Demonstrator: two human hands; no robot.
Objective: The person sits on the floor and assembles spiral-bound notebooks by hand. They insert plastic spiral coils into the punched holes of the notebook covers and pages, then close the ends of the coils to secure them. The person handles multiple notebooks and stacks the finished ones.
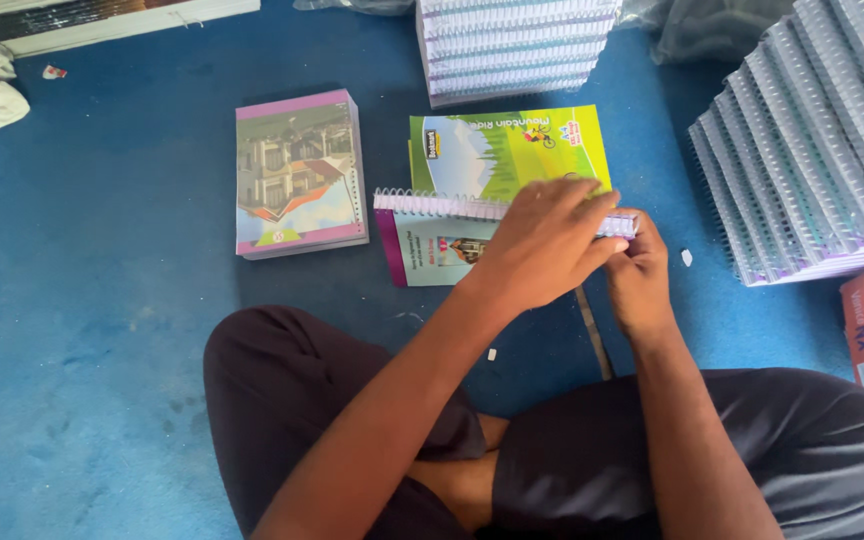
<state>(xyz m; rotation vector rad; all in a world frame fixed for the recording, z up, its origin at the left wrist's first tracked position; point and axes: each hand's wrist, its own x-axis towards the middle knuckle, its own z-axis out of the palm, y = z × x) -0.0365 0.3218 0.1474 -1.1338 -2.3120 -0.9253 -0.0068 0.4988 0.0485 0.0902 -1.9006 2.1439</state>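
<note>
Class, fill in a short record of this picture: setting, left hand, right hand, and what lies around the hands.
Setting: person seated cross-legged on blue carpet
Left hand: over the spiral edge of a notebook
Right hand: pinching the spiral's right end
Beside: stack of notebooks, house picture on top
Behind: green cover
Right: row of bound notebooks

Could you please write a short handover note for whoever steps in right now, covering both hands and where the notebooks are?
Left hand: grip closed over the spiral binding of the open notebook on the blue floor.
Right hand: pinching the binding's right end.
Green cover lies just behind the binding.
Done: a small stack of bound notebooks to the left.
Left: this binding is still being worked; more stacks sit behind and at right, state unclear.
</note>
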